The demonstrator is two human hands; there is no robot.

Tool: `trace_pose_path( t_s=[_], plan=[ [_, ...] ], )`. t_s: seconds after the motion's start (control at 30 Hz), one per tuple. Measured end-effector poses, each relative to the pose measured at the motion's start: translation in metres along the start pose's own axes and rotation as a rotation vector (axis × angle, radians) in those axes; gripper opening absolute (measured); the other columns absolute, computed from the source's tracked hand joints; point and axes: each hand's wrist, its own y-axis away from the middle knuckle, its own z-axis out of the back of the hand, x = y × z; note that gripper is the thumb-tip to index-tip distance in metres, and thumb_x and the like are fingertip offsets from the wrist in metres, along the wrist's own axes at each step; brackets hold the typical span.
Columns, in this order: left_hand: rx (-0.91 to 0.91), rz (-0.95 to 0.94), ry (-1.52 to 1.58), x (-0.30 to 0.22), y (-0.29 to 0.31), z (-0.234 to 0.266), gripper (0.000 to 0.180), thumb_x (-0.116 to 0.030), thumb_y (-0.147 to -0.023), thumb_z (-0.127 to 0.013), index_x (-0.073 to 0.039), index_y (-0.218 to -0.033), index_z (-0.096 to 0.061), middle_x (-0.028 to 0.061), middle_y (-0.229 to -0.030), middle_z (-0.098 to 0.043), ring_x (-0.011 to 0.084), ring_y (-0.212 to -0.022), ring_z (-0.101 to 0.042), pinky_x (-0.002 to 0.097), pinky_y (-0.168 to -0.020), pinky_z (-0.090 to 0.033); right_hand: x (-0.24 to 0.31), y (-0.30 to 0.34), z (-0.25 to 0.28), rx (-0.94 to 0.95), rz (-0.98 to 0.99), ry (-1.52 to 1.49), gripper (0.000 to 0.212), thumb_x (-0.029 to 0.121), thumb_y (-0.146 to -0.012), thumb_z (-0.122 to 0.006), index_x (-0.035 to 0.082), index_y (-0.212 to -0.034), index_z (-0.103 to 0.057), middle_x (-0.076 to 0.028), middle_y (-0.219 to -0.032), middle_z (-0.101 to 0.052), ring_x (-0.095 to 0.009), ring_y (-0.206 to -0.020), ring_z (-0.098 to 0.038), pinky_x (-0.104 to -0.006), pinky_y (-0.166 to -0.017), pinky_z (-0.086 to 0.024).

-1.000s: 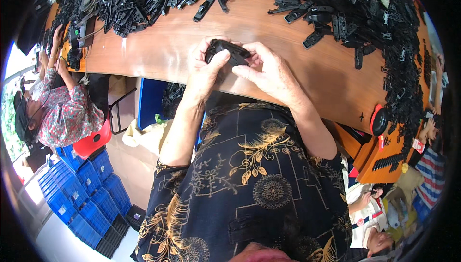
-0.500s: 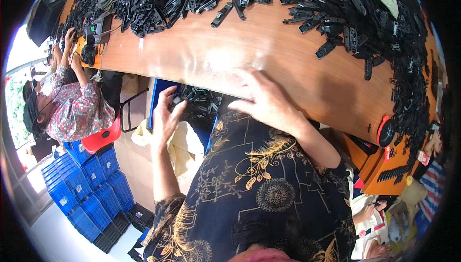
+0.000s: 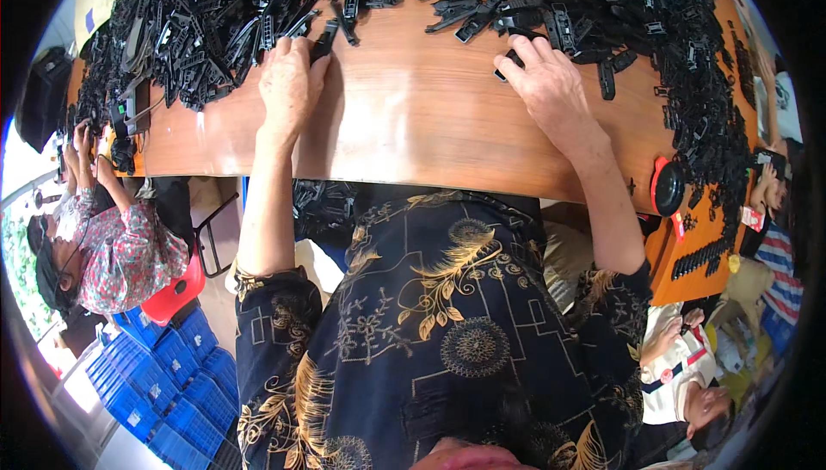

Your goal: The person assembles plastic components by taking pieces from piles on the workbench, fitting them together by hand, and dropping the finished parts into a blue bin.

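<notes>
Both my arms stretch over the wooden table (image 3: 413, 117) toward the heaped black plastic parts (image 3: 232, 31). My left hand (image 3: 291, 87) is at the edge of the left heap, its thumb and fingers closed on a long black plastic part (image 3: 326, 38). Farther right, my right hand (image 3: 551, 87) has its fingers bent round a black plastic part (image 3: 511, 64) in front of the right heap (image 3: 559, 5). The back of that hand hides most of its grip.
Below the table edge, a bin holds more black parts (image 3: 323, 207). A round black and red object (image 3: 667, 186) lies at the right edge. Blue crates (image 3: 163, 375) are stacked at lower left. A co-worker (image 3: 129, 255) sits left; other people are at the right.
Both hands have moved forward from the near table edge to the heaps. They were empty with fingers apart; now each has closed on a black part.
</notes>
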Motion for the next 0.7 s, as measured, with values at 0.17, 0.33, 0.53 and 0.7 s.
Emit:
trace_pose_path(
  t_s=[0.17,0.33,0.53,0.7],
  plan=[
    [-0.111,-0.023,0.301,0.005,0.022,-0.003,0.017,-0.007,-0.08,-0.063,-0.005,-0.095,-0.055,0.0165,-0.092,-0.062,0.0372,-0.087,-0.06,0.0453,-0.075,-0.048,0.0,-0.014,-0.001,0.015,0.084,-0.073,0.018,0.003,-0.075,-0.062,0.004,-0.093,-0.058,-0.009,-0.092,-0.057,-0.024,-0.091,-0.055,-0.035,-0.08,-0.046],
    [-0.116,0.089,0.522,-0.008,0.047,0.007,0.019,-0.003,-0.082,-0.063,-0.003,-0.1,-0.057,0.0137,-0.09,-0.063,0.0288,-0.082,-0.063,0.0373,-0.073,-0.05,0.049,-0.028,-0.018,-0.024,-0.242,-0.758,0.021,0.009,-0.088,-0.062,0.005,-0.109,-0.06,-0.009,-0.097,-0.062,-0.022,-0.083,-0.059,-0.0315,-0.074,-0.05],
    [0.003,0.243,0.919,-0.031,0.062,0.023,0.021,-0.004,-0.09,-0.06,-0.004,-0.111,-0.06,0.0111,-0.091,-0.069,0.015,-0.083,-0.066,0.0286,-0.075,-0.051,0.108,-0.045,-0.035,0.112,-0.425,-1.327,0.027,0.013,-0.095,-0.055,0.009,-0.121,-0.056,-0.015,-0.094,-0.068,-0.025,-0.075,-0.067,-0.0312,-0.067,-0.053],
    [0.076,0.129,0.935,-0.042,0.068,0.039,0.026,-0.003,-0.092,-0.06,0.001,-0.117,-0.059,0.0068,-0.097,-0.069,0.0109,-0.09,-0.065,0.0243,-0.081,-0.051,0.119,-0.051,-0.041,-0.075,-0.35,-1.125,0.022,0.013,-0.095,-0.055,0.004,-0.114,-0.058,-0.015,-0.084,-0.068,-0.026,-0.074,-0.069,-0.0335,-0.062,-0.053]
  ],
)
